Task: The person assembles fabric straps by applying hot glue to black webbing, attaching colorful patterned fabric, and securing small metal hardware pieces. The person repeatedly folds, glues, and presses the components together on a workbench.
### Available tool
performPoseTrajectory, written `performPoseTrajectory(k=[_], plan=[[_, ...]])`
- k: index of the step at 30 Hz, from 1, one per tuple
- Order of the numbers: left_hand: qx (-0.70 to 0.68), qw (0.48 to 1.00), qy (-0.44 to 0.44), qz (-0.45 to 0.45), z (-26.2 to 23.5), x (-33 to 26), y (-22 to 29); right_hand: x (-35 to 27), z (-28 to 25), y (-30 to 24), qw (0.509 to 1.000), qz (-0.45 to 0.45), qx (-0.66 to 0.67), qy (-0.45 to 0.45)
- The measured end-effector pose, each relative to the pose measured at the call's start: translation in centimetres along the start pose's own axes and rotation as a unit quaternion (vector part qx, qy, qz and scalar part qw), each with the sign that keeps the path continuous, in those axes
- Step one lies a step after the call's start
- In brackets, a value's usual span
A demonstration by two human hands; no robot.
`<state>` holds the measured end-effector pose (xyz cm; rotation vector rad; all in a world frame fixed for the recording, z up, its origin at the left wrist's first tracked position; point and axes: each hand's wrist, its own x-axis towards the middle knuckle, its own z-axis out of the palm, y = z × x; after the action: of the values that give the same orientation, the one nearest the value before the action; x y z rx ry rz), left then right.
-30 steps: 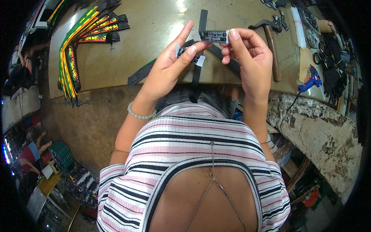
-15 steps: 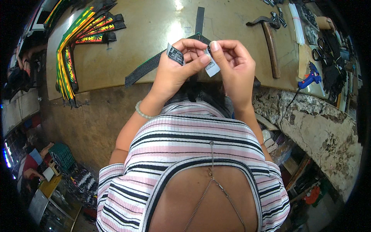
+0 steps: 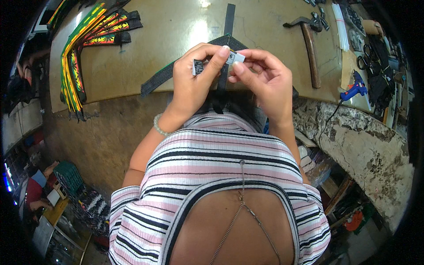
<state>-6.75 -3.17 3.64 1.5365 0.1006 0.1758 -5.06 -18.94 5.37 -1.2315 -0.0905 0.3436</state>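
Between my two hands, over the table's near edge, is a small white fabric label [image 3: 238,58] with dark print. My left hand [image 3: 196,66] pinches its left end between thumb and forefinger, and a second label [image 3: 198,67], black and white, is tucked in that palm. The thumb and fingers of my right hand [image 3: 265,75] close on the white label's right end. Below and behind the hands lies a black woven strap [image 3: 161,80], angled with a peak and green along its edge. Another dark strip [image 3: 229,20] runs away from that peak. My hands hide the strap's middle.
Colourful green, yellow and red patterned straps [image 3: 73,66] are piled at the left. To the right lie a wooden-handled hammer [image 3: 310,57], white sticks [image 3: 340,26], black scissors [image 3: 365,57] and a blue glue gun [image 3: 354,88] with a cord. Small dark clips [image 3: 319,18] sit by the hammer.
The white label has turned from hanging down to lying nearly level between my fingers. My left thumb has moved up onto it, and my right thumb has dropped to its lower edge.
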Motion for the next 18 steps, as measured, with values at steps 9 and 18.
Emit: performPoseTrajectory(k=[9,18], plan=[[0.010,0.995,-0.088,-0.035,-1.5,0.1,0.9,0.2,-1.3,-0.5,0.998,0.013,-0.053,-0.019],[0.047,0.993,-0.079,-0.071,-1.2,-0.3,0.5,0.4,-2.1,0.0,0.996,0.056,-0.064,-0.026]])
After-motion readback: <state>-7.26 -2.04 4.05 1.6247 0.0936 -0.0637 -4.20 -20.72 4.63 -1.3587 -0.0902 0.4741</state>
